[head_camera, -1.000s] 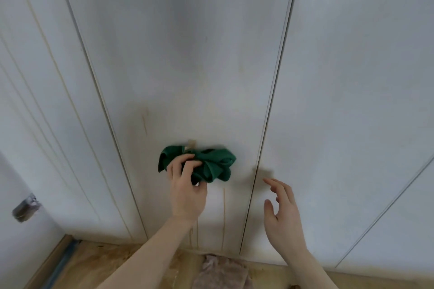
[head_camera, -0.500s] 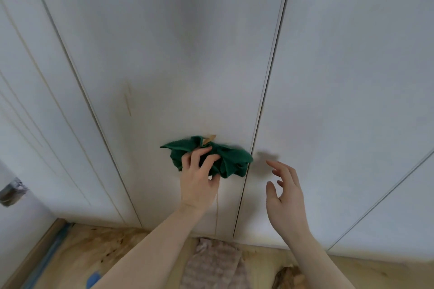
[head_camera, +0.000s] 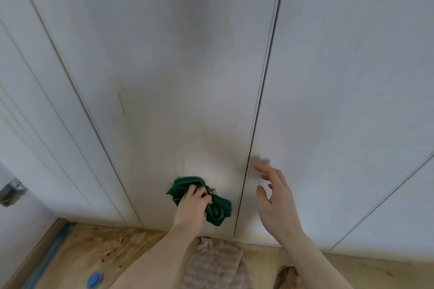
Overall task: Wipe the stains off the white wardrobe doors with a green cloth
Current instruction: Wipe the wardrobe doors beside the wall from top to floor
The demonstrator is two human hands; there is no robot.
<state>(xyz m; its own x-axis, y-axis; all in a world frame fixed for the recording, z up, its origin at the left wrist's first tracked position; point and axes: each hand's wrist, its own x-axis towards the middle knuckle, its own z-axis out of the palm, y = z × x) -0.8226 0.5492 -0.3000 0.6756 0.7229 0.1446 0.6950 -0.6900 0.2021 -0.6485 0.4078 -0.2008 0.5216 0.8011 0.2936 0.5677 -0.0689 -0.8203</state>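
Note:
My left hand (head_camera: 191,207) grips a bunched green cloth (head_camera: 217,209) and presses it against the lower part of the middle white wardrobe door (head_camera: 176,54). A brownish smear (head_camera: 212,141) lies on that door above the cloth, and a thin yellowish streak (head_camera: 121,101) marks it further up to the left. My right hand (head_camera: 274,197) hovers with relaxed, spread fingers just in front of the right door (head_camera: 352,77), beside the gap between the two doors, and holds nothing.
A pinkish-beige towel (head_camera: 216,263) lies on the stained wooden floor (head_camera: 94,248) below the doors. A blue round cap (head_camera: 94,279) sits at the lower left, a brown object (head_camera: 287,278) at the lower right. A metal fitting (head_camera: 11,191) juts out at the far left.
My left hand has dragged the green cloth down the middle door toward the floor. The brownish smear above it has come into view. My right hand stays beside the door gap.

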